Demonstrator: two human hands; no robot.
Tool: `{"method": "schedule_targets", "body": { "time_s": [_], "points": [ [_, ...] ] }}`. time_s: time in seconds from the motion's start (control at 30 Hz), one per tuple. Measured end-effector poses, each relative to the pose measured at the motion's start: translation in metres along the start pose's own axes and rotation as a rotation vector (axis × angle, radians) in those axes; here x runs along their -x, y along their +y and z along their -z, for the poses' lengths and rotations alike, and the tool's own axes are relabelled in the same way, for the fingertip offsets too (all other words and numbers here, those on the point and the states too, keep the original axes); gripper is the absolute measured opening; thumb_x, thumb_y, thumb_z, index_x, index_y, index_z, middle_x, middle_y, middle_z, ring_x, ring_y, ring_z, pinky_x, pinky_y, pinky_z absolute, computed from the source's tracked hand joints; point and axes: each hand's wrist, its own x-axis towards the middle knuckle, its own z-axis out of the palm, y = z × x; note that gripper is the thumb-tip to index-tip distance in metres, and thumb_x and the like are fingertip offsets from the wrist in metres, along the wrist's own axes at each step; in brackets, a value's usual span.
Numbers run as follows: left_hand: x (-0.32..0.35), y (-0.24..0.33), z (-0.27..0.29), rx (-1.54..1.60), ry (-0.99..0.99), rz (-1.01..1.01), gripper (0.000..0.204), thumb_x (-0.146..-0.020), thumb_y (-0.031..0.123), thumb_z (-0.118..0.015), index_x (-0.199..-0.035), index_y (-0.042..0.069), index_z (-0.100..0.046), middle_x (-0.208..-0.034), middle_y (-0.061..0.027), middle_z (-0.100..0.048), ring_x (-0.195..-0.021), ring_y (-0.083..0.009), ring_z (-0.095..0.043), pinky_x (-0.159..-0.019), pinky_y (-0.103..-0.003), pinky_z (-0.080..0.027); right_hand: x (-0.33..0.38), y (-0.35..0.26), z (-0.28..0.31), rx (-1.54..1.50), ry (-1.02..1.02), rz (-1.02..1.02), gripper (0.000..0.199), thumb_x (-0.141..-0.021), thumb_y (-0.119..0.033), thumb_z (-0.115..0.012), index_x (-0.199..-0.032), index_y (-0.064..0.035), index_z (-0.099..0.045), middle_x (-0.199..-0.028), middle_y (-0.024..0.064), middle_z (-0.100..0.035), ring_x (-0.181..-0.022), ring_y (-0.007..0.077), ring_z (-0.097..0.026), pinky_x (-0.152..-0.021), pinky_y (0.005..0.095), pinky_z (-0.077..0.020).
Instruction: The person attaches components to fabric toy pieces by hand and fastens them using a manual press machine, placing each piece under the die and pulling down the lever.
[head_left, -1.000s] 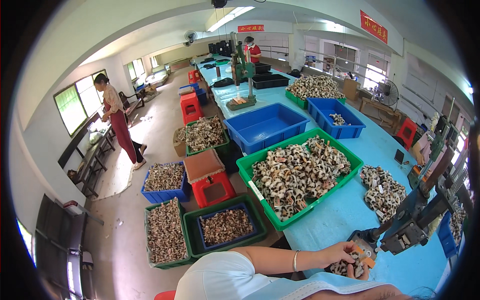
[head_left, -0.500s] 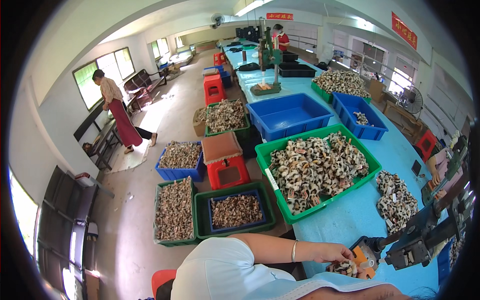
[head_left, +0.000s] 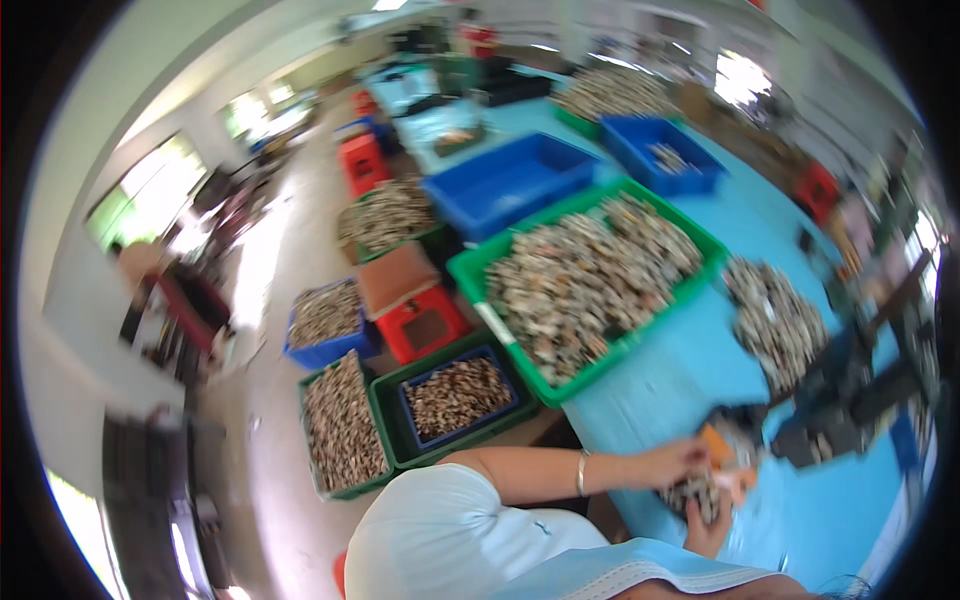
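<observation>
A thin silver bracelet is worn on the left wrist. The fingers of the left hand are held close to a flat orange piece, but they are blurred, so it cannot be told whether anything is pinched by them. A small bunch of fuzzy, spotted white and dark scraps is grasped by the right hand, with the thumb laid against it. The bunch is held between the two hands, just beside the orange piece, near the edge of a long, light blue table. A big, dark metal press is seen to the right. Past the hands, a loose heap of fuzzy, spotted scraps is spread on the table. To the left of that heap, a wide green plastic tray is piled high with more scraps. Behind the tray, a big blue plastic tub is placed, and beside it a smaller blue plastic bin is set with a few scraps inside. Far off, a blurred person in a red top can be made out.
</observation>
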Motion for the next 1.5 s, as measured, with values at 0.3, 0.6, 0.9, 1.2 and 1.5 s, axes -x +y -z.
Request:
{"method": "schedule_targets", "body": {
  "time_s": [0.3, 0.6, 0.9, 1.2, 1.5],
  "points": [
    [-0.007, 0.048, 0.0, 0.382, -0.216, 0.079, 0.021, -0.088, 0.006, -0.062, -0.102, 0.01, -0.048, -0.096, -0.0008, -0.056, -0.09, -0.0088, -0.055, -0.077, -0.024, -0.047, -0.026, -0.015, 0.0, 0.384, 0.252, 0.187, 0.023, -0.074, 0.001, -0.065, -0.096, 0.0003, -0.056, -0.087, 0.0185, -0.06, -0.08, 0.0388, -0.059, -0.067, 0.0417, -0.0471],
    [-0.054, 0.025, -0.016, 0.626, 0.1, 0.101, 0.019, -0.086, -0.001, -0.062, -0.096, 0.009, -0.049, -0.092, -0.0004, -0.057, -0.087, -0.0072, -0.054, -0.077, -0.023, -0.044, -0.065, -0.007, 0.019, 0.284, 0.339, -0.056, 0.034, -0.075, -0.014, -0.074, -0.098, 0.0064, -0.058, -0.081, 0.0212, -0.066, -0.074, 0.0342, -0.066, -0.063, 0.0381, -0.0512],
    [-0.066, 0.004, -0.013, 0.321, 0.119, 0.07, 0.01, -0.085, -0.004, -0.053, -0.09, 0.002, -0.059, -0.086, -0.0009, -0.057, -0.078, -0.009, -0.051, -0.072, -0.022, -0.04, -0.059, 0.012, 0.027, -0.614, 0.225, -0.339, 0.016, -0.09, -0.005, -0.06, -0.105, 0.0005, -0.058, -0.095, 0.0046, -0.066, -0.083, 0.0081, -0.061, -0.074, 0.0235, -0.0492],
    [-0.056, 0.021, -0.013, -0.17, 0.097, -0.102, 0.016, -0.083, 0.01, -0.064, -0.095, -0.001, -0.067, -0.085, -0.0072, -0.058, -0.082, -0.0168, -0.058, -0.073, -0.026, -0.045, -0.068, -0.006, 0.037, -0.351, 0.235, -0.301, 0.021, -0.088, -0.006, -0.062, -0.108, -0.0023, -0.056, -0.1, 0.0068, -0.065, -0.091, 0.0102, -0.06, -0.075, 0.0252, -0.0496],
    [-0.058, 0.036, -0.01, -0.399, 0.005, -0.102, 0.031, -0.074, 0.02, -0.077, -0.098, 0.002, -0.069, -0.09, -0.0089, -0.059, -0.084, -0.0174, -0.057, -0.076, -0.029, -0.045, -0.093, -0.007, 0.048, -0.34, 0.046, -0.351, 0.026, -0.079, -0.008, -0.071, -0.102, 0.0015, -0.063, -0.089, 0.0066, -0.066, -0.08, 0.0137, -0.062, -0.067, 0.0296, -0.0507]
  ]
}}
